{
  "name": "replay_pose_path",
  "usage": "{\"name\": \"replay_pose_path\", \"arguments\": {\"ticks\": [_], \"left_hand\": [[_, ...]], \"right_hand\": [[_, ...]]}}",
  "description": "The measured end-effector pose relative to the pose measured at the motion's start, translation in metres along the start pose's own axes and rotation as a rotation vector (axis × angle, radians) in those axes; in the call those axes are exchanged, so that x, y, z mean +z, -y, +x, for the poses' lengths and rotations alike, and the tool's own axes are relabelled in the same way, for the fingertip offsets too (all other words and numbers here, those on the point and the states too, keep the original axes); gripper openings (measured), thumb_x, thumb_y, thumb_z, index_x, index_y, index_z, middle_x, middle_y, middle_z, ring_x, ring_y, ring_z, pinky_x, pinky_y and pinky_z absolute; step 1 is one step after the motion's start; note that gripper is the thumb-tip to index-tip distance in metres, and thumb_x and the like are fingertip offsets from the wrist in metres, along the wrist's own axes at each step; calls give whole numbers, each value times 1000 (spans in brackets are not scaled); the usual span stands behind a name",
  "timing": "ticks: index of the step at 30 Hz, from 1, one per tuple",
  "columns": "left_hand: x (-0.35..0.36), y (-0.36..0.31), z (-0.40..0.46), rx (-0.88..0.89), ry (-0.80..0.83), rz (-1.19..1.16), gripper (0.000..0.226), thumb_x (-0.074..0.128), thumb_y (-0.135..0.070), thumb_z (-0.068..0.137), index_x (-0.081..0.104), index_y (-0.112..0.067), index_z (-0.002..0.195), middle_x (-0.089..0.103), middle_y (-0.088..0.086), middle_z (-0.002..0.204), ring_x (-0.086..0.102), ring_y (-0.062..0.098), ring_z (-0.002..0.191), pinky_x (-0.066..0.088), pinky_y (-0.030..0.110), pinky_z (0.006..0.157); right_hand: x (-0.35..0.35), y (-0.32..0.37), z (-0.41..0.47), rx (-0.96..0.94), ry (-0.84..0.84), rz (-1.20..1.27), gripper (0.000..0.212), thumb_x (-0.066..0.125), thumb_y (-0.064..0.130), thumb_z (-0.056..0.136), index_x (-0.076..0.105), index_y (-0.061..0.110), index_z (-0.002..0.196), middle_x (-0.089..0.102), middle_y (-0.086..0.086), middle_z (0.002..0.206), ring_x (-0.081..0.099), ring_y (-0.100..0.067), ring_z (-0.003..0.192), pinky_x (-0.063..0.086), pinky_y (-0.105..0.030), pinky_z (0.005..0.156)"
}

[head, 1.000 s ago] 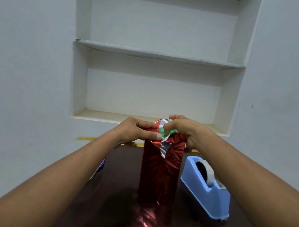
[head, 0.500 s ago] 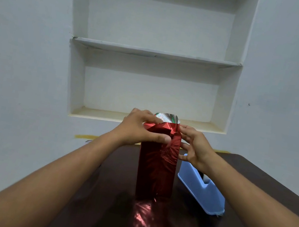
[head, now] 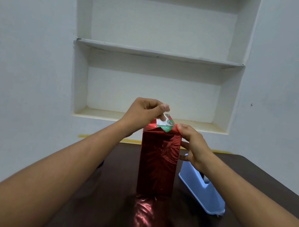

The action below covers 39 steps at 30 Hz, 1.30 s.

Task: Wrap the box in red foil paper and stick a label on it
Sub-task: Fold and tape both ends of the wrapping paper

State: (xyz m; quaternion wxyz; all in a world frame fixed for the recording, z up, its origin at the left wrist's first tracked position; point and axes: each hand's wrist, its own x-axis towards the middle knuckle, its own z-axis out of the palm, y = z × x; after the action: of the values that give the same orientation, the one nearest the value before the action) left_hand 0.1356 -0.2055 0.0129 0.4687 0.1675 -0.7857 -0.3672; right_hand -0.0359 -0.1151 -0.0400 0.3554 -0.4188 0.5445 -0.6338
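1. The dark bench [head: 250,185] carries a tall box [head: 158,162] standing upright at its middle, a blue tape dispenser [head: 201,188] just beside it on the right. White wall shelves [head: 159,53] sit behind.
2. The box is sheathed in red foil paper [head: 155,172], crinkled and glossy, mirrored in the bench below. Its top end is not closed: a patch of white and green carton shows there.
3. The right hand [head: 194,146] is curled against the box's upper right corner, fingertip on the top edge, steadying it.
4. The left hand [head: 145,112] pinches a silvery foil flap [head: 167,120] at the top.
5. To do this fold well, I would say: keep the box braced, pull the flap taut and flat across the end, crease it sharply at the edge, then hold it down while reaching for tape.
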Motion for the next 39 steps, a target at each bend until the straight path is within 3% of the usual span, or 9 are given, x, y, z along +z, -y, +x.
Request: {"name": "replay_pose_path", "arguments": {"ticks": [7, 13, 16, 19, 24, 27, 32, 35, 39], "left_hand": [[0, 17, 11, -77, 69, 197, 14, 76, -45, 89, 80, -41, 102, 54, -11, 137, 46, 8, 133, 39, 34, 107], [4, 27, 11, -167, 170, 272, 55, 77, -78, 59, 76, -53, 108, 23, -19, 165, 20, 20, 154, 29, 49, 123], [3, 33, 11, -258, 272, 299, 79, 83, -77, 60, 67, -46, 131, 22, -19, 167, 22, 20, 155, 30, 48, 123], [1, 39, 11, -289, 312, 217, 64, 90, -58, 69, 71, -41, 128, 33, -10, 164, 40, 18, 146, 41, 43, 117], [4, 50, 11, -290, 293, 123, 58, 96, -45, 65, 77, -38, 119, 73, -5, 121, 70, 17, 112, 56, 43, 104], [7, 50, 11, -287, 323, 114, 51, 93, -41, 72, 76, -36, 120, 76, -3, 115, 73, 19, 108, 58, 39, 99], [14, 49, 15, -327, 292, 138, 63, 93, -37, 73, 70, -28, 131, 69, -5, 123, 68, 8, 103, 55, 21, 75], [15, 51, 16, -327, 272, 133, 62, 92, -34, 74, 70, -26, 132, 67, -4, 118, 64, 2, 92, 49, 16, 63], [17, 53, 15, -326, 255, 124, 59, 92, -31, 74, 71, -26, 129, 67, -7, 109, 63, 2, 85, 46, 12, 58]], "right_hand": [[-4, 5, -5, 26, 75, -34, 30, 54, 43, 99, 79, 32, 112, 67, 11, 131, 59, -19, 121, 48, -48, 93], [-3, 5, -6, 19, 85, -94, 28, 57, 29, 97, 77, 40, 112, 70, 10, 128, 59, -19, 125, 47, -51, 102], [-2, 8, -8, 15, 98, -116, 30, 59, 24, 93, 78, 38, 112, 69, 3, 129, 60, -16, 118, 48, -47, 98], [-3, 9, -9, 21, 113, -130, 33, 60, 20, 91, 78, 37, 112, 69, 0, 130, 60, -16, 117, 48, -43, 91], [-2, 9, -14, 13, 97, -130, 37, 62, 17, 86, 77, 38, 112, 70, 3, 128, 58, -16, 126, 46, -48, 99], [-8, 5, -21, -9, 74, -113, 35, 62, 18, 87, 77, 38, 111, 70, 5, 127, 58, -13, 125, 44, -52, 100], [-25, -12, -35, -27, -221, -127, 18, 67, 14, 91, 81, 24, 99, 76, -2, 109, 71, -16, 102, 52, -33, 73], [-42, -23, -51, -41, -388, -381, 16, 67, 16, 87, 81, 20, 82, 76, -1, 80, 65, -14, 64, 48, -28, 54], [-79, -33, -60, 67, -490, -831, 18, 61, 20, 80, 75, 20, 68, 72, 9, 73, 63, -13, 72, 53, -32, 66]]}}
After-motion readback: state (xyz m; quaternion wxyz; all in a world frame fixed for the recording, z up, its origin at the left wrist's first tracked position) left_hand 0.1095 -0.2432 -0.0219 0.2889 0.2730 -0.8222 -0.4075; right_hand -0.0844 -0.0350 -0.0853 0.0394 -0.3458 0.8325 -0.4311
